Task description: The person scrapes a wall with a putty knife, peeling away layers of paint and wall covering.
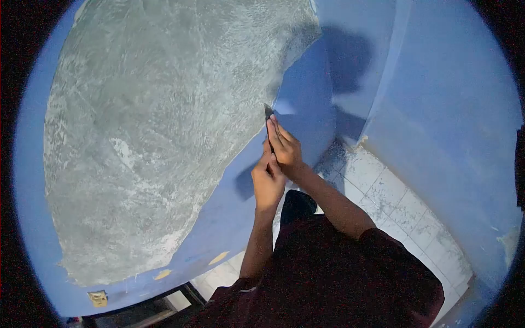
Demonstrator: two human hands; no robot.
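A dark scraper (268, 111) is in my hands, its pointed blade tip at the edge between bare grey plaster (147, 109) and blue paint (307, 87) on the wall. My right hand (286, 150) grips it near the blade, fingers stretched along the tool. Just below, my left hand (268, 183) is closed around the handle end, thumb and fingers pressed together. Most of the handle is hidden by both hands. The paint edge runs jagged from upper right to lower left past the blade.
Another blue wall (454, 104) meets this one at a corner on the right. Pale floor tiles (383, 180) below carry scattered grey flakes. A wall socket (98, 298) is at lower left, near a dark-framed object (153, 311). Yellowish patches (219, 258) mark the lower paint.
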